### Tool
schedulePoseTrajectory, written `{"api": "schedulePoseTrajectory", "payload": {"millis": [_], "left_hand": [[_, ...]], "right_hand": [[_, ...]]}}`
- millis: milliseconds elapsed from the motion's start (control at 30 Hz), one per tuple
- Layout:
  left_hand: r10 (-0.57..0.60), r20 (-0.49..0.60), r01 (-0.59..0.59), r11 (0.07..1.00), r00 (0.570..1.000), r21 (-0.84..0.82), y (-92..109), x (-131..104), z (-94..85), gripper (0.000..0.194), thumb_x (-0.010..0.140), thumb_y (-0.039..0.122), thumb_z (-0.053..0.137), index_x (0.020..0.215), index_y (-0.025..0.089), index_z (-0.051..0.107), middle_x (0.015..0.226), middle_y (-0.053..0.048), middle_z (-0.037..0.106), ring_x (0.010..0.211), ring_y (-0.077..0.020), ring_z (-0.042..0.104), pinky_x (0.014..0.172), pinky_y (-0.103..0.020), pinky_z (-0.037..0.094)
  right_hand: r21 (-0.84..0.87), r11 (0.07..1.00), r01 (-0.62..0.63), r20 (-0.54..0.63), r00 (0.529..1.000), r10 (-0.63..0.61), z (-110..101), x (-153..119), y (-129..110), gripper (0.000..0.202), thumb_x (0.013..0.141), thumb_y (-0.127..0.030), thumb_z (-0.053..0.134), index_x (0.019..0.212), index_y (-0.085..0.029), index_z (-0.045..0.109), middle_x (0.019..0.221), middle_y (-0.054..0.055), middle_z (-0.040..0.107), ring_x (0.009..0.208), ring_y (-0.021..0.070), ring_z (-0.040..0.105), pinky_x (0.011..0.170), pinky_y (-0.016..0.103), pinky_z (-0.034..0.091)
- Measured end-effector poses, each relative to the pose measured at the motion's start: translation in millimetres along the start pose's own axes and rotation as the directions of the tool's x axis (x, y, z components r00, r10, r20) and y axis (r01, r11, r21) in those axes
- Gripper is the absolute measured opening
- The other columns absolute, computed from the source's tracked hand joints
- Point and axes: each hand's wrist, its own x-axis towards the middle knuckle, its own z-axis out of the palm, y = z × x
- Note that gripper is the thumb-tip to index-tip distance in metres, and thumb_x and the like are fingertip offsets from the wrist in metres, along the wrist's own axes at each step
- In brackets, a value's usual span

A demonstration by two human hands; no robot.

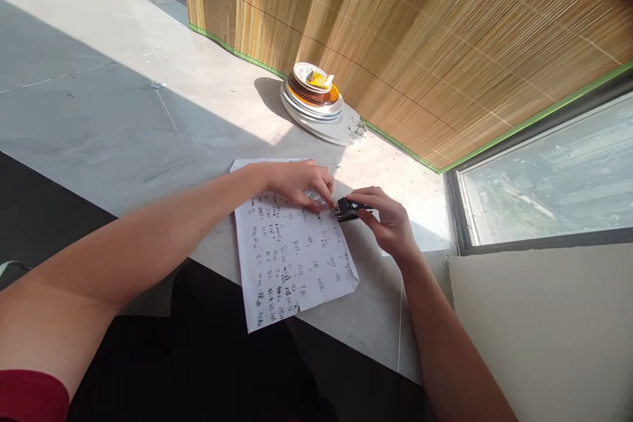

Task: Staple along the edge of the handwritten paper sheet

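Sheets of handwritten paper lie on the pale stone surface, their lower edge reaching past its near side. My left hand rests on the upper part of the paper, thumb and index finger apart, fingertips pressing down near its right edge. Close to those fingertips is a black stapler, its front end over the paper's edge. My right hand is closed around the stapler from the right, with the thumb on the near side and fingers on the far side. Whether the stapler's jaws are pressed together is too small to tell.
Beyond the paper stands a stack of plates with a small yellow packet on top. Behind it hangs a bamboo blind with green edging. A window frame and white wall bound the right side.
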Motion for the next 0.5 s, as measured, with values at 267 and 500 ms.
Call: {"api": "schedulePoseTrajectory", "payload": {"millis": [267, 500], "left_hand": [[-0.040, -0.071, 0.039, 0.999, 0.997, -0.010, 3.0, 3.5, 3.1, 0.044, 0.091, 0.047, 0.078, 0.131, 0.032, 0.068, 0.122, -0.004, 0.072, 0.113, -0.0299, 0.060, 0.105, -0.043, 0.035], [-0.042, -0.057, 0.044, 0.998, 0.998, 0.045, 8.8, 6.9, 4.6, 0.038, 0.089, 0.046, 0.081, 0.118, 0.027, 0.065, 0.114, -0.005, 0.072, 0.107, -0.0301, 0.059, 0.101, -0.041, 0.033]], "right_hand": [[-0.142, 0.986, 0.085, -0.118, 0.988, -0.103, 13.7, 0.3, -1.9, 0.047, 0.101, -0.014, 0.055, 0.130, -0.044, 0.076, 0.115, 0.002, 0.076, 0.105, 0.0254, 0.068, 0.091, 0.049, 0.057], [-0.195, 0.976, 0.101, -0.149, 0.980, -0.131, 17.5, 1.8, -2.2, 0.048, 0.099, -0.011, 0.057, 0.128, -0.043, 0.077, 0.116, 0.003, 0.075, 0.107, 0.0260, 0.067, 0.090, 0.049, 0.059]]}}
